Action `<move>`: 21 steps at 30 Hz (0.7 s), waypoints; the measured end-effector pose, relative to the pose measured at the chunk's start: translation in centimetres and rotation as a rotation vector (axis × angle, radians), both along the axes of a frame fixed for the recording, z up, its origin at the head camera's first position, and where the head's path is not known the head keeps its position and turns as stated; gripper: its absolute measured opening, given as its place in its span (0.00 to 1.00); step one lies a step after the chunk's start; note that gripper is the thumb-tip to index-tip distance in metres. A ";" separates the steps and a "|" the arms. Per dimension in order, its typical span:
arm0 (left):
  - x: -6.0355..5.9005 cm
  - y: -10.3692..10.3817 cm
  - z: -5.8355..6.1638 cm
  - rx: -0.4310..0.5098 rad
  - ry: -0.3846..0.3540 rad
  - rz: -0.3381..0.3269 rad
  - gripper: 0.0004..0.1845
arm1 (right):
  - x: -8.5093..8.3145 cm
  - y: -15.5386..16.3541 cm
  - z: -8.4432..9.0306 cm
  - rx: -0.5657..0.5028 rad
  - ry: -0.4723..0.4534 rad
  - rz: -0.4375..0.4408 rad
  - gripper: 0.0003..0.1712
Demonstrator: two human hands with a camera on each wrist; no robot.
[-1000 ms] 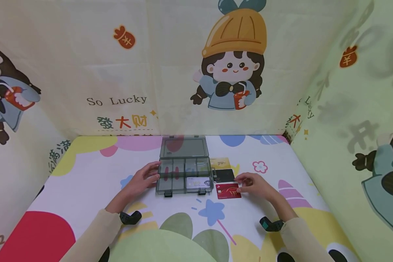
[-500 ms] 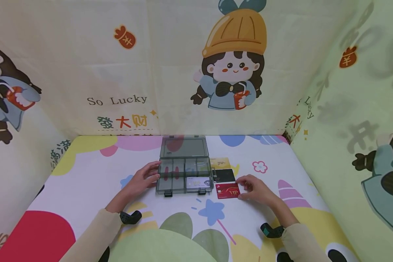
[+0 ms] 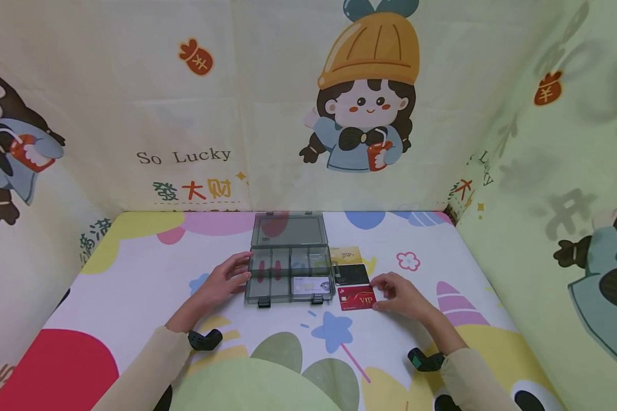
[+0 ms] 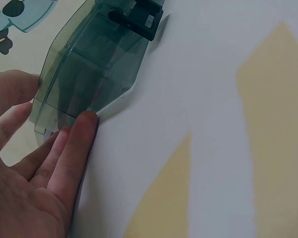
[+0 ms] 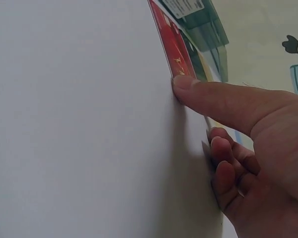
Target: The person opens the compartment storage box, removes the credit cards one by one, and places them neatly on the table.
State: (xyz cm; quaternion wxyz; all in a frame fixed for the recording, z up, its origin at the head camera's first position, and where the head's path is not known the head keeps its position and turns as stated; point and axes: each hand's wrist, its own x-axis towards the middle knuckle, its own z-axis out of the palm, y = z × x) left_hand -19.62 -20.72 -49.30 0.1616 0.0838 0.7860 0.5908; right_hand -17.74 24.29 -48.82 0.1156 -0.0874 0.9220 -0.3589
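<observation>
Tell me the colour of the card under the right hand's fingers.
The card is red with gold VIP lettering, clearest in the head view; the right hand touches its edge.

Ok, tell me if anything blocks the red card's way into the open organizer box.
Nothing visible does. The right hand touches the red card, which lies just right of the open box. The nearest compartment already holds a silver card.
</observation>
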 end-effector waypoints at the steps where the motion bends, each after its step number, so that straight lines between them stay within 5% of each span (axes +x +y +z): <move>1: 0.0 0.0 0.0 0.000 -0.001 0.000 0.31 | 0.0 0.0 0.0 -0.001 0.000 -0.002 0.27; 21: -0.1 -0.1 -0.4 0.004 0.006 -0.002 0.30 | -0.7 -0.1 1.0 -0.063 -0.034 -0.003 0.22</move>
